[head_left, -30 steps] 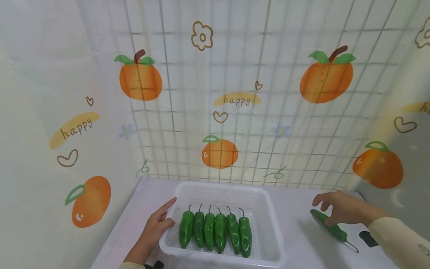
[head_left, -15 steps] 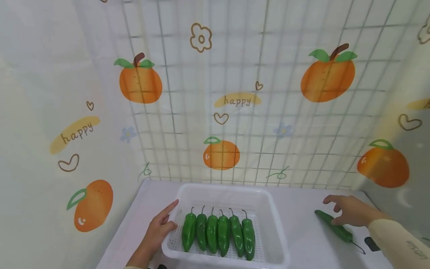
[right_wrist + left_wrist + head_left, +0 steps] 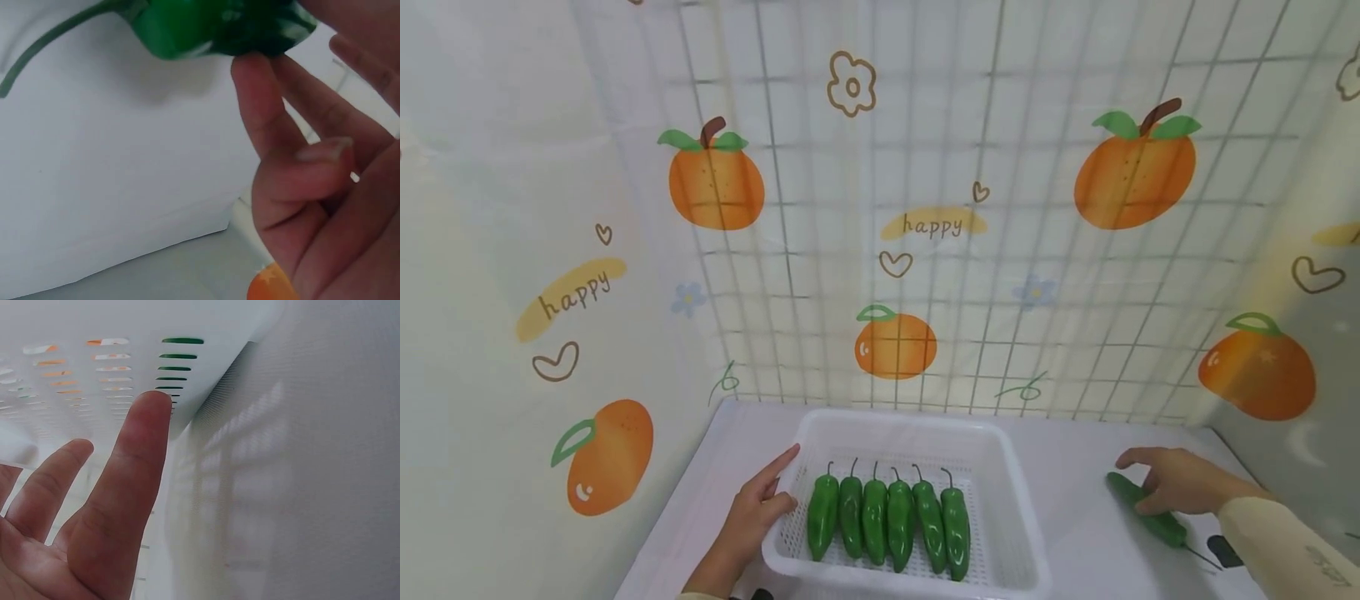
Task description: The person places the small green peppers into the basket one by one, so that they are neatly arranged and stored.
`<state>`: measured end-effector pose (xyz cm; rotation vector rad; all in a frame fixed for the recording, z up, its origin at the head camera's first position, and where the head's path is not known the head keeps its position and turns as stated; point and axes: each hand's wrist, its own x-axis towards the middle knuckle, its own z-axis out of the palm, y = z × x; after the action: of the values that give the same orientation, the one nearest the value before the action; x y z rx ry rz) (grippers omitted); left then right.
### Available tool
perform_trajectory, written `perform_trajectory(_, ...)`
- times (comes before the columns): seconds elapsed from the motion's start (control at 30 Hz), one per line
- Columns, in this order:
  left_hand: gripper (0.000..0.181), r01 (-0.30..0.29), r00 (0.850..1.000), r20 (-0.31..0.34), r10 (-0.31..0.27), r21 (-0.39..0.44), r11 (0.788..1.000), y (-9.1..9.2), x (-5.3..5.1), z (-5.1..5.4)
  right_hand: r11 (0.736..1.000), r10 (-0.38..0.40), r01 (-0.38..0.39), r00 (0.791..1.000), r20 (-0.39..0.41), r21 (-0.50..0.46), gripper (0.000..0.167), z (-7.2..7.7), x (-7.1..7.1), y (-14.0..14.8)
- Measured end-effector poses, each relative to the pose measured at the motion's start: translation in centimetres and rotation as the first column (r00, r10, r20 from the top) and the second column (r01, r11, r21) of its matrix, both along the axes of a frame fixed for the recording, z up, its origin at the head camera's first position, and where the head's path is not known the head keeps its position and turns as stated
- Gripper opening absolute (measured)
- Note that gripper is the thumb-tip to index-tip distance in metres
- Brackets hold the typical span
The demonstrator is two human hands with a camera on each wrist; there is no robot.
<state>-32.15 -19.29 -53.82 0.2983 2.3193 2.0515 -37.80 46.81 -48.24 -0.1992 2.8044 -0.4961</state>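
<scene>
A white perforated plastic basket (image 3: 1033, 533) stands at the centre of the table in the head view. Several green peppers (image 3: 874, 523) lie side by side in it, stems toward the back. My left hand (image 3: 747, 518) is at the basket's left side, index finger straight along the rim; in the left wrist view a fingertip (image 3: 153, 403) meets the slotted outer wall. To the right of the basket, my right hand (image 3: 1187, 483) pinches a single green pepper (image 3: 1167, 530) across its middle. Its curved stem (image 3: 56, 37) points away from the fingers in the right wrist view.
A pale cloth covers the table (image 3: 1067, 467). Behind it hangs a translucent curtain (image 3: 820, 275) printed with oranges, over a wire grid. A small dark object (image 3: 1225, 550) sits by the right wrist. The basket's right part shows bare floor.
My right hand has come down onto the lone pepper, its fingers closing around it, and the pepper has shifted slightly. The left hand stays at the basket. The head view has tilted a little.
</scene>
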Motion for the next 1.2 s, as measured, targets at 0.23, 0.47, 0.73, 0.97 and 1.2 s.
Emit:
perform_trajectory(0.23,0.077,-0.002,1.000,-0.007,0.002,-0.001,1.000,-0.2,0.0,0.0,0.998,0.012,-0.012,1.000,0.007,0.068,0.075,-0.9,-1.0,-0.3)
perform_trajectory(0.47,0.077,-0.009,1.000,-0.016,0.009,0.000,1.000,-0.3,-0.1,0.1,0.997,0.008,-0.010,1.000,0.030,0.074,0.079,-1.2,-1.9,-0.8)
perform_trajectory(0.73,0.077,-0.013,1.000,-0.002,0.013,-0.007,1.000,-0.3,-0.2,-0.1,0.994,-0.023,0.016,0.998,0.064,0.110,0.072,-1.7,-1.8,-1.9)
perform_trajectory(0.97,0.076,0.001,1.000,-0.008,-0.001,-0.009,1.000,-0.3,-0.3,-0.1,0.989,0.000,-0.005,0.999,0.035,0.151,0.058,-1.4,-1.5,-3.1)
perform_trajectory(1.2,0.076,-0.001,1.000,-0.010,0.001,-0.001,1.000,-0.2,-0.2,-0.2,0.983,0.009,-0.015,0.999,0.036,0.182,0.062,-1.2,-1.5,-3.2)
